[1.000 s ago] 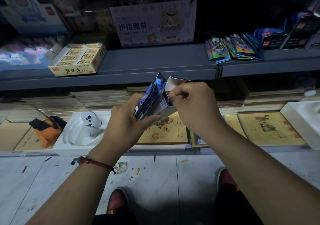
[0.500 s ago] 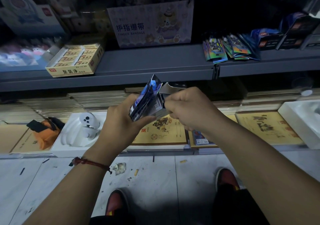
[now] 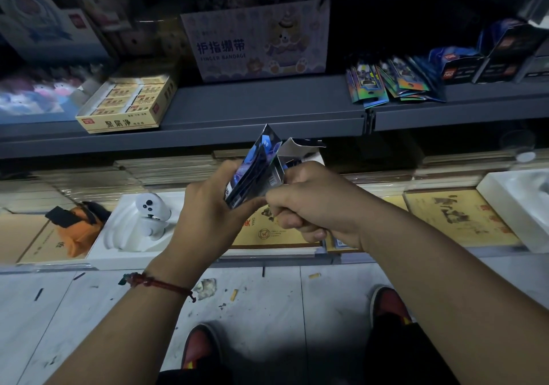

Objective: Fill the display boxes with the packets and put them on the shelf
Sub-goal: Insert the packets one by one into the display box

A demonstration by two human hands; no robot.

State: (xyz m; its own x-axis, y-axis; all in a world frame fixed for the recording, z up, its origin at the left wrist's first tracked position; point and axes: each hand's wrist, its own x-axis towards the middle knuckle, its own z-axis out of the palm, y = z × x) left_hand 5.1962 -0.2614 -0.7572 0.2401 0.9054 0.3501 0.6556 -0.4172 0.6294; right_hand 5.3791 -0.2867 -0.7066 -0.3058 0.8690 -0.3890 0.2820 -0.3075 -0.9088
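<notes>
My left hand (image 3: 208, 209) grips a small display box (image 3: 274, 173) with blue foil packets (image 3: 257, 165) standing in it, held in front of the grey shelf (image 3: 252, 108). My right hand (image 3: 315, 203) is curled against the box's right side, fingers closed round its edge; the box's top flap (image 3: 300, 145) sticks up behind. Loose foil packets (image 3: 392, 83) lie in a fan on the shelf at the right, beside dark display boxes (image 3: 487, 61).
A yellow box of erasers (image 3: 127, 105) and a finger-bandage carton (image 3: 258, 40) stand on the shelf. Below lie stacked yellow booklets (image 3: 457, 218), a white tray with a white controller (image 3: 151, 206) and an orange pouch (image 3: 74, 227). My red shoes (image 3: 199, 349) stand on the tiled floor.
Both hands with the box have sunk slightly and drawn closer together. My right hand has slid lower along the box's side.
</notes>
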